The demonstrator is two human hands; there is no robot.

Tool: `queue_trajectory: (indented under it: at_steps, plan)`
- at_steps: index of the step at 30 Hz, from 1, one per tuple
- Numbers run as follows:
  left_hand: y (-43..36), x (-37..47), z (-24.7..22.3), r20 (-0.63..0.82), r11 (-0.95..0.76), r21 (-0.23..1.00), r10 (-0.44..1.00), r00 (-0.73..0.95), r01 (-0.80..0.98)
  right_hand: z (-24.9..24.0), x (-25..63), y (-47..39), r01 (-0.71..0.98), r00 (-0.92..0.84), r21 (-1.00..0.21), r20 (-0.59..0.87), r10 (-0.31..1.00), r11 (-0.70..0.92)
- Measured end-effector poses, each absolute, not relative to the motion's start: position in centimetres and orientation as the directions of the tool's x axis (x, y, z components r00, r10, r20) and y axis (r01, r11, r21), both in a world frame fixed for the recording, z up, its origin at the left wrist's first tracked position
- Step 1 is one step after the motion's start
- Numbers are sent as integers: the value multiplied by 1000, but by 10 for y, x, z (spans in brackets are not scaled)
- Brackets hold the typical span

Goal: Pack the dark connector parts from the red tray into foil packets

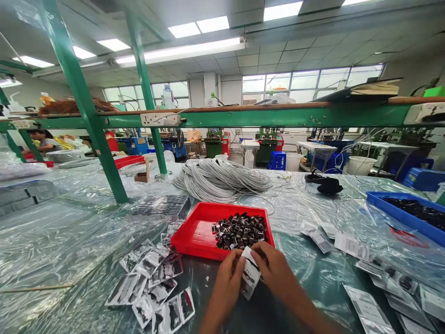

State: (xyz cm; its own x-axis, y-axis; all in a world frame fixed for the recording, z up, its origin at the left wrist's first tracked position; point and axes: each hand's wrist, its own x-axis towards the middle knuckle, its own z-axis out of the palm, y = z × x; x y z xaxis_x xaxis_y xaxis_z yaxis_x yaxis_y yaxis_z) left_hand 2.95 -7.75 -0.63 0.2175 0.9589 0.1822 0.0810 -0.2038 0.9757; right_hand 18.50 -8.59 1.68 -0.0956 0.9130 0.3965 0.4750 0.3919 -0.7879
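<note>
A small white plastic packet (251, 274) with a dark strip showing near its top is held upright between both hands. My left hand (231, 273) pinches its left edge, thumb and fingers closed. At the upper right edge, my right hand (269, 262) grips the same packet with bent fingers. Just beyond them stands a red tray (198, 232), with a heap of small dark brown and black parts (241, 229) on its right side. To the left lie several loose packets (153, 283) with dark contents. More white printed packets (368, 308) are spread at the right.
Behind the tray lies a large coil of grey cable (222, 178). A blue tray (392, 206) of black pieces stands at the far right, near red wire (408, 236). A green post (111, 171) rises from the plastic-covered table, and a green shelf beam (243, 117) crosses above.
</note>
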Motion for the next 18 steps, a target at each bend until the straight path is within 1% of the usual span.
queue_trajectory:
  at_steps: [2, 3, 6, 7, 8, 9, 11, 13, 14, 15, 18]
  plan:
    - [-57, 24, 1, 205, -208, 978, 947, 248, -15, 19, 177, -62, 390, -65, -826, 416, 907, 407]
    - [-48, 21, 4, 215, -203, 976, 940, 264, -74, 18, 174, -51, 314, -60, -866, 392, 918, 390]
    - [-24, 17, 8, 229, -163, 955, 935, 269, -248, 9, 170, -26, 17, -98, -968, 248, 964, 251]
    - [-19, 18, 7, 226, -152, 947, 941, 252, -281, 6, 168, -21, -34, -114, -977, 214, 970, 211]
    - [-16, 20, 5, 217, -147, 945, 949, 227, -291, 4, 166, -19, -33, -104, -978, 209, 972, 206]
    - [-14, 22, 3, 209, -150, 949, 958, 197, -277, 3, 164, -18, 16, -66, -971, 238, 969, 240]
    - [-14, 25, -1, 214, -185, 958, 970, 116, -218, 5, 161, -19, 192, 15, -908, 383, 923, 374]
    - [-16, 26, -3, 242, -232, 960, 969, 45, -159, 8, 160, -22, 333, 0, -809, 514, 858, 484]
    - [-18, 25, -2, 251, -243, 960, 967, 41, -139, 10, 160, -23, 363, -34, -782, 533, 845, 507]
    - [-20, 23, -2, 253, -244, 961, 965, 63, -128, 11, 161, -23, 374, -75, -775, 522, 850, 509]
    - [-24, 16, 1, 235, -219, 971, 952, 194, -99, 13, 168, -18, 352, -120, -827, 425, 897, 439]
